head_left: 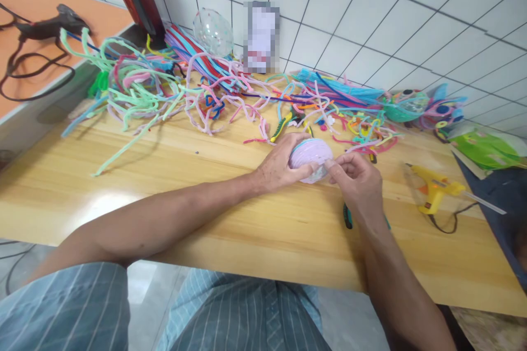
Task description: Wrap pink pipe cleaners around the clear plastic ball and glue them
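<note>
My left hand (280, 165) is wrapped around a ball (313, 150) covered in rows of lilac pipe cleaner, with a blue strand along its top. A pale, clear-looking patch shows low on the ball, beside the left thumb. At the ball's right edge my right hand (361, 180) is closed in a pinch, its thumb and forefinger touching the ball. Whatever lies between those fingertips is too small to make out. Green-handled pliers or cutters (348, 216) lie partly hidden beneath the right wrist. Behind the ball rest yellow-and-black pliers (283, 125).
Loose pipe cleaners (144, 85) and bundled ones (349, 90) line the back by the tiled wall. A clear ball (213, 32) and a phone (262, 37) stand there. A yellow glue gun (434, 186) lies right; a black corded tool (57, 23) lies far left.
</note>
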The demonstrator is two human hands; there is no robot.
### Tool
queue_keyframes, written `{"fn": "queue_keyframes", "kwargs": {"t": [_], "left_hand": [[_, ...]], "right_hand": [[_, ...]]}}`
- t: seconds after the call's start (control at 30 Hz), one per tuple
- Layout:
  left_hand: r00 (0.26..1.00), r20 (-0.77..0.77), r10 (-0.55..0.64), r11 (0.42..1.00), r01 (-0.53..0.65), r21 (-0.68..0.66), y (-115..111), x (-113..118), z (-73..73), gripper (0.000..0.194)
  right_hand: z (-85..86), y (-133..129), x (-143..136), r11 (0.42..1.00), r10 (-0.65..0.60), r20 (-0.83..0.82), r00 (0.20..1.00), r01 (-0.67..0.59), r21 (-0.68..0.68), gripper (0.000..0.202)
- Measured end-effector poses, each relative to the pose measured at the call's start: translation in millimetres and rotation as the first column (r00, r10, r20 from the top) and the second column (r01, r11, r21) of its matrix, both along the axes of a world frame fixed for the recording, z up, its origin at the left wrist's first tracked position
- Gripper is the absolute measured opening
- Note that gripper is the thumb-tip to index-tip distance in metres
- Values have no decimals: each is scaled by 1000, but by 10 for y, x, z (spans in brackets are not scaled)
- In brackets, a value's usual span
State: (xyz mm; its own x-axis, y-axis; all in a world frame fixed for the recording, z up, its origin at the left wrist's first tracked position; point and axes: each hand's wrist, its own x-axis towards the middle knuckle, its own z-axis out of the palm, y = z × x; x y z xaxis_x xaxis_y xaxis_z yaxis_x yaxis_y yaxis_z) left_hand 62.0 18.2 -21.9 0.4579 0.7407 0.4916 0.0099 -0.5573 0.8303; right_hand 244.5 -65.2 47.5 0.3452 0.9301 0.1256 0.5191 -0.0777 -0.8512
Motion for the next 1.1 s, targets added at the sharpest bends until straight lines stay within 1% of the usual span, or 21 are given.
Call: {"fn": "queue_keyframes", "kwargs": {"t": [0.1, 0.23, 0.33, 0.5, 0.67, 0.8, 0.93, 1.0, 1.1], "left_hand": [[1000, -3, -15, 1000, 15, -8, 4, -11, 9, 65], [998, 14, -63, 998, 64, -22, 17, -46, 26, 64], [997, 20, -78, 997, 79, -24, 35, -53, 14, 63], [999, -2, -52, 998, 52, 29, 56, -18, -36, 67], [1000, -9, -22, 997, 22, 69, 40, 4, -38, 67], [1000, -10, -21, 996, 22, 84, 38, -3, -36, 67], [998, -40, -43, 992, 47, 118, 58, -25, -29, 69], [998, -50, -49, 990, 55, 129, 63, -28, -13, 66], [999, -34, -20, 995, 23, 100, 51, -20, 33, 59]], "right_hand": [[3, 2, -9, 1000, -3, -18, 1000, 3, 3, 33], [1, 1, -20, 1000, -10, -15, 1000, 10, 3, 33], [4, 1, -23, 1000, -20, -11, 1000, 20, -5, 34], [15, 3, -23, 1000, -20, -3, 1000, 20, -7, 33], [7, -1, -15, 1000, -20, 20, 1000, 20, -6, 31], [4, -7, -13, 1000, -12, 16, 1000, 12, -8, 31], [10, -10, -23, 1000, -5, 26, 1000, 5, -13, 30], [8, -11, -29, 1000, -2, 19, 1000, 2, -9, 31], [-2, -17, -36, 1000, 11, 11, 1000, -11, 4, 34]]}}
